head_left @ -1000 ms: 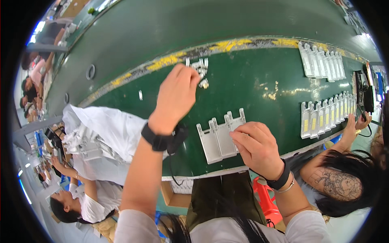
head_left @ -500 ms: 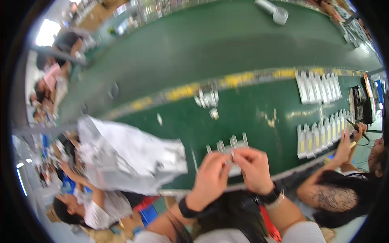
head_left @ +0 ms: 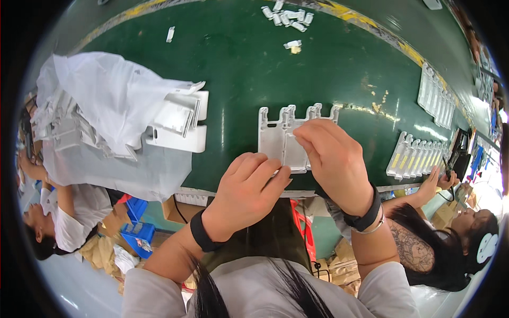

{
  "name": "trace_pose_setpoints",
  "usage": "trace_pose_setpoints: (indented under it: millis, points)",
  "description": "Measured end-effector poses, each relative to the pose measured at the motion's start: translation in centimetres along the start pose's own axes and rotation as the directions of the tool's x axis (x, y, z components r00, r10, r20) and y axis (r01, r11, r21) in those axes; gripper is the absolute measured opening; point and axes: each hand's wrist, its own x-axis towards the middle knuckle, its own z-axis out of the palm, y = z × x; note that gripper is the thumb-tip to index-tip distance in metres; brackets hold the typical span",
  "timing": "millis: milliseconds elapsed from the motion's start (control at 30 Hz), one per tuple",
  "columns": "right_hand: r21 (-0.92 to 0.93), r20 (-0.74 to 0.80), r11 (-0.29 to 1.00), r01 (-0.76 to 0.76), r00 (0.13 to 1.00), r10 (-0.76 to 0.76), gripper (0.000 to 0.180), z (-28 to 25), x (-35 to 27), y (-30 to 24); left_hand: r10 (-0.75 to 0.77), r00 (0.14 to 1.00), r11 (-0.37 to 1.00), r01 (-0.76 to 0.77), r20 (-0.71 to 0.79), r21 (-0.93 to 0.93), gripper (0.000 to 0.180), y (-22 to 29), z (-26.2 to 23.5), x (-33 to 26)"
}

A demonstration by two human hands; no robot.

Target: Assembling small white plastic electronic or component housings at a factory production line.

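Two white plastic housings (head_left: 272, 139) with forked upper ends lie side by side on the green table in front of me. My right hand (head_left: 336, 159) is over the right housing, its thumb and fingers closed in a pinch at the inner face. Whatever the fingertips hold, if anything, is hidden. At the lower left corner of the left housing is my left hand (head_left: 246, 188), fingers curled and thumb close to them. I cannot make out anything in its grip. Both wrists wear black bands.
Left of the housings, a translucent plastic sheet (head_left: 106, 95) covers a stack of white housings (head_left: 183, 135). Small white clips (head_left: 289, 18) lie in a heap at the far side. On the right stand rows of housings (head_left: 416, 156), where a co-worker's hands (head_left: 432, 183) work with a tool.
My hands were close together, pinching over the housings; now they are apart, the left lower and nearer me. The view has tilted down, so the housings and small clips show more clearly.
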Motion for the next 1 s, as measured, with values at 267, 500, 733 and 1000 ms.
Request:
trace_pose_setpoints:
  millis: [267,500,733,1000]
  points:
    - [-0.176,-0.092,0.981,0.086,0.99,-0.104,0.021,3.1,0.7,-0.2,0.056,0.998,0.997,-0.055,-0.009,0.051,0.025,-0.9,0.5,-1.2]
    - [-0.44,-0.009,0.891,0.115,0.991,-0.132,0.021,3.1,1.4,-0.8,0.052,0.998,0.997,-0.054,0.042,0.056,0.021,-1.4,0.3,-1.1]
    - [-0.697,0.25,0.676,0.238,0.965,-0.082,0.038,3.2,0.0,-2.7,0.08,0.992,0.992,-0.09,0.102,0.091,0.02,-1.1,-0.2,-2.1]
    - [-0.453,0.121,0.861,0.233,0.972,-0.199,0.029,1.6,-0.9,-0.5,0.141,0.98,0.978,-0.16,0.141,0.133,0.024,-1.3,-0.6,-1.5]
